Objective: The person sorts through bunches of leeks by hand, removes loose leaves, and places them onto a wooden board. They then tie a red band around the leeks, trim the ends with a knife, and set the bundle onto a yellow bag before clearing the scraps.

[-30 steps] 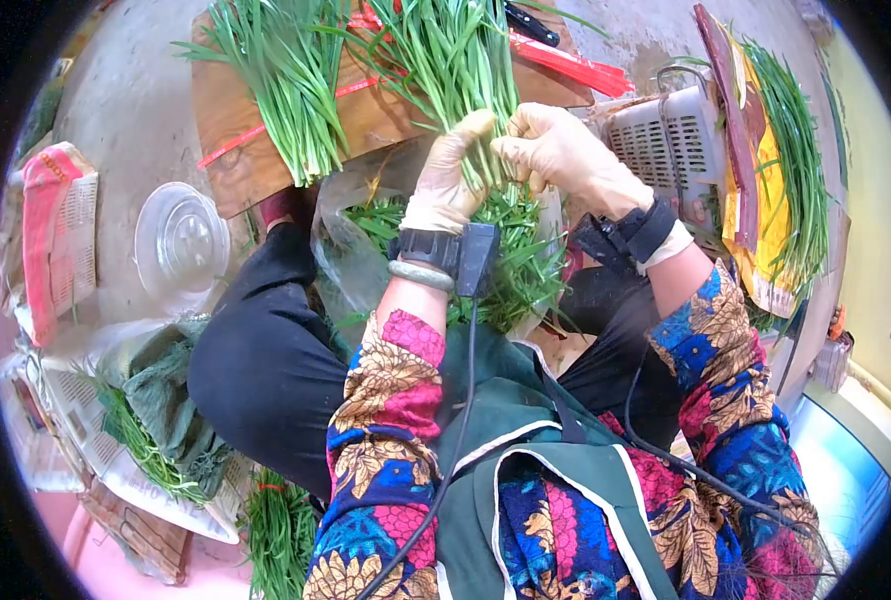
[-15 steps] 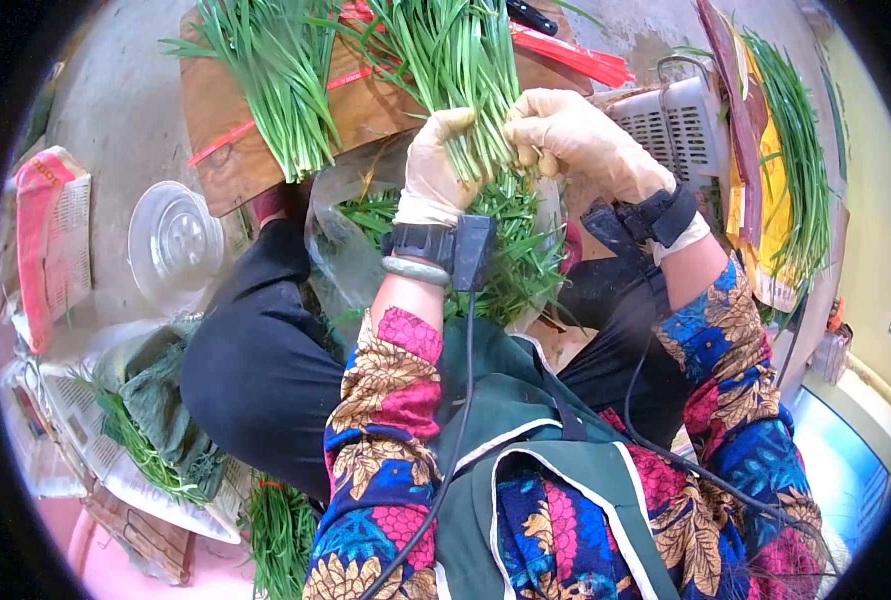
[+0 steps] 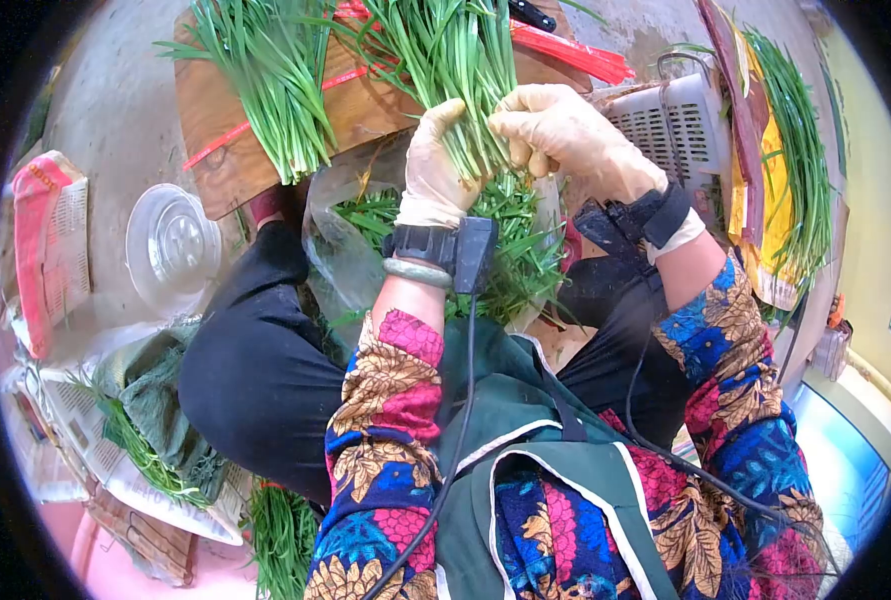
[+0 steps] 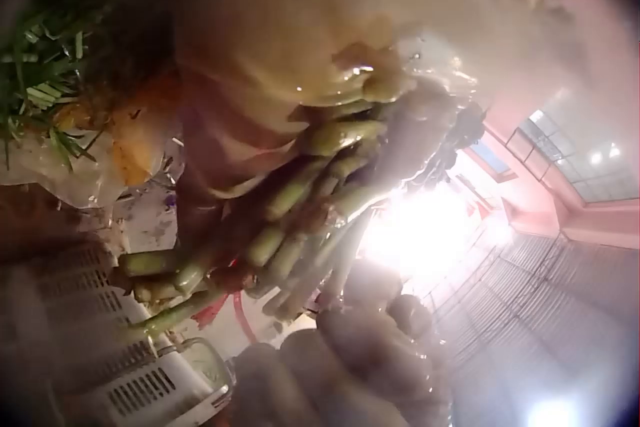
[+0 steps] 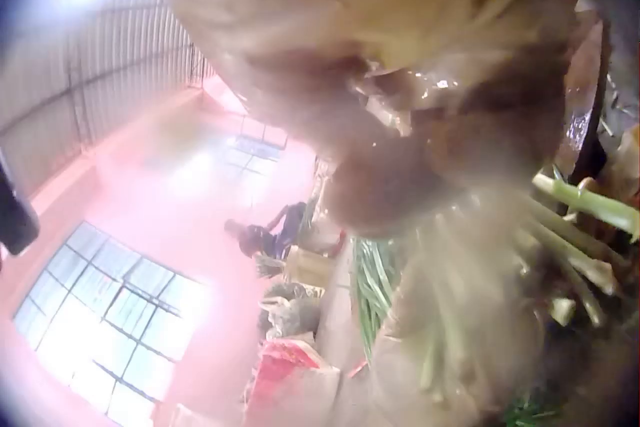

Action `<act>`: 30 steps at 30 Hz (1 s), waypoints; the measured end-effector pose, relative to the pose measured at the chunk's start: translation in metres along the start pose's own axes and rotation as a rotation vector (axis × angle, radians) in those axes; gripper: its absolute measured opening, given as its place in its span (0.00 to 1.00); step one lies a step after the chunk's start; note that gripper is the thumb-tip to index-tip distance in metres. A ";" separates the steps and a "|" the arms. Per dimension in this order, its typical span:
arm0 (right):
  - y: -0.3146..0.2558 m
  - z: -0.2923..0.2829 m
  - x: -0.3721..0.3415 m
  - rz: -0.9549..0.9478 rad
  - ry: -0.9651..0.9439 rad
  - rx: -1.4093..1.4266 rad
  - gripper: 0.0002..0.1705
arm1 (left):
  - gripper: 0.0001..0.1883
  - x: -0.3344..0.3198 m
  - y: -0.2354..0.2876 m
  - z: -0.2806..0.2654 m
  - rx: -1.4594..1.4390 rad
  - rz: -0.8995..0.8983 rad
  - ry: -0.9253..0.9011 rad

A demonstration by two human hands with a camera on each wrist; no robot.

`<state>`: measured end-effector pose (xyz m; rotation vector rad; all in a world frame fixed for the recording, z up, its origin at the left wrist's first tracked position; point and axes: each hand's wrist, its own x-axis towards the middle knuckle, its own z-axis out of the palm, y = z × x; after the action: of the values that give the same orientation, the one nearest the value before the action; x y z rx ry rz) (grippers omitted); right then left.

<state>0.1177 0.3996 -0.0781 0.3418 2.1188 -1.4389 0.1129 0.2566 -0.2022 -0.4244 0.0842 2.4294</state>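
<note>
In the head view the gloved left hand (image 3: 433, 168) grips the cut ends of a bunch of long green stalks (image 3: 465, 75), whose leaves fan out over the wooden board. Close against the bunch's right side is the gloved right hand (image 3: 570, 138), its fingers curled and its thumb and forefinger pinched at the stems. The left wrist view shows the pale stem ends (image 4: 290, 217) poking from the left hand (image 4: 290, 77), with the right hand's curled fingers (image 4: 350, 357) just beneath. Blurred stems (image 5: 450, 287) lie beside the right hand (image 5: 400, 77) in its wrist view.
A second bunch (image 3: 280, 95) lies on the wooden board (image 3: 205, 110), with red strips (image 3: 575, 55) and a black-handled tool (image 3: 532, 14). Below the hands, a plastic bag (image 3: 330, 240) holds green trimmings (image 3: 515, 260). Crates stand either side; a clear round tub (image 3: 173, 245) is at left.
Both hands have shifted slightly left with the bunch, and the right hand has stayed close to the stems. The head view has moved a little, so the board and tub appear further left.
</note>
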 end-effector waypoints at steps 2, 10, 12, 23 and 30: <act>0.006 0.005 0.005 0.010 0.064 -0.010 0.18 | 0.20 0.000 -0.003 0.004 0.036 -0.009 0.018; 0.019 0.013 0.022 -0.079 0.145 0.169 0.13 | 0.20 0.000 -0.003 0.007 0.105 0.004 -0.096; 0.021 0.009 0.026 -0.096 0.122 0.235 0.12 | 0.21 -0.002 -0.001 0.011 0.068 -0.012 -0.153; 0.019 0.001 0.017 -0.129 0.098 0.054 0.11 | 0.14 0.001 -0.002 0.006 0.216 0.058 -0.174; 0.014 -0.010 0.010 -0.199 0.110 0.191 0.10 | 0.19 0.004 0.004 0.002 0.106 -0.050 -0.215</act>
<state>0.1137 0.4130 -0.0922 0.2934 2.1567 -1.7808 0.1066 0.2565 -0.2016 -0.1151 0.1072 2.3925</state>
